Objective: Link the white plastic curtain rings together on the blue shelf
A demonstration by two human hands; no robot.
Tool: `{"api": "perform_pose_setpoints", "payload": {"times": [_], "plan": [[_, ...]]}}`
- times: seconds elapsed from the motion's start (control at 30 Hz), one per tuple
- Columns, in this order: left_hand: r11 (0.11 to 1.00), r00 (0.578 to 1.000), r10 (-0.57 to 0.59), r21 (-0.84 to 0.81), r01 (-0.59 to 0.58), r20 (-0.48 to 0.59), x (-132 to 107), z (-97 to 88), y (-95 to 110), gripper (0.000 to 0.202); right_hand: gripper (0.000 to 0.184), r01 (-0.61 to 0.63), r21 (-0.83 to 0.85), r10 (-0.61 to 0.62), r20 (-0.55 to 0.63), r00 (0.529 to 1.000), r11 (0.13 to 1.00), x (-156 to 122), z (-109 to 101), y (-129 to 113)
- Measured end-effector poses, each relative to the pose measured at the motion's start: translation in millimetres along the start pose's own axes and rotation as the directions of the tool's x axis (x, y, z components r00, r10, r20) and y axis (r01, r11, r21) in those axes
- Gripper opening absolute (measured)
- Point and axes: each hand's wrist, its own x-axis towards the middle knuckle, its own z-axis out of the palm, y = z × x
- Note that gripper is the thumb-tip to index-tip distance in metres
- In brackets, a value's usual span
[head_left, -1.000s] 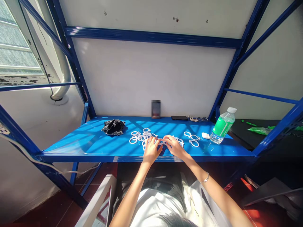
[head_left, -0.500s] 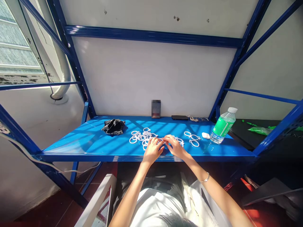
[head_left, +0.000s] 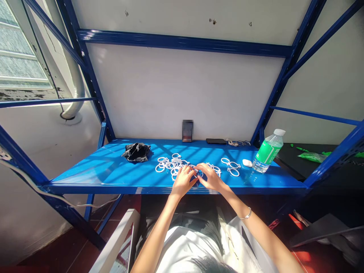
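Note:
Over the front part of the blue tabletop (head_left: 93, 167), my left hand (head_left: 184, 182) and my right hand (head_left: 212, 179) meet with fingertips nearly touching. Both are closed in a pinch on a white ring (head_left: 200, 174), partly hidden by the fingers. Left of my left hand lies a loose pile of white rings (head_left: 162, 164), some overlapping. More white rings (head_left: 216, 170) show just beyond my right hand. Farther right, several white rings (head_left: 233, 172) lie in a small linked-looking group; whether they are joined I cannot tell.
A crumpled black plastic bag (head_left: 137, 152) sits at the left. On the right stand a water bottle (head_left: 267, 151) with a green label and a small white case (head_left: 247, 163). A black phone (head_left: 216, 141) and a coiled cable (head_left: 237, 143) lie along the back edge. Blue metal posts (head_left: 277, 91) frame the table.
My fingertips have shifted slightly, and the ring between them now shows more of its round shape. The right fingers sit a little lower. Everything else is as before.

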Motion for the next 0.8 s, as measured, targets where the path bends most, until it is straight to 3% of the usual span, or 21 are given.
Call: {"api": "perform_pose_setpoints", "payload": {"times": [0.33,0.6,0.8], "plan": [[1.000,1.000,-0.004,-0.009,0.004,-0.002,1.6,-4.9,3.7,0.003,0.052,-0.152,-0.192,0.154,-0.005,0.988,0.970,-0.6,6.4,10.8],[1.000,1.000,-0.006,0.008,0.006,-0.011,0.9,-2.5,1.4,0.008,0.034,-0.093,-0.131,0.091,-0.020,0.996,0.987,0.4,8.1,14.0],[1.000,0.998,-0.021,0.015,0.022,-0.056,-0.7,0.8,1.1,0.030,0.031,-0.031,-0.104,0.025,-0.062,0.998,0.994,0.1,10.1,17.6]]}}
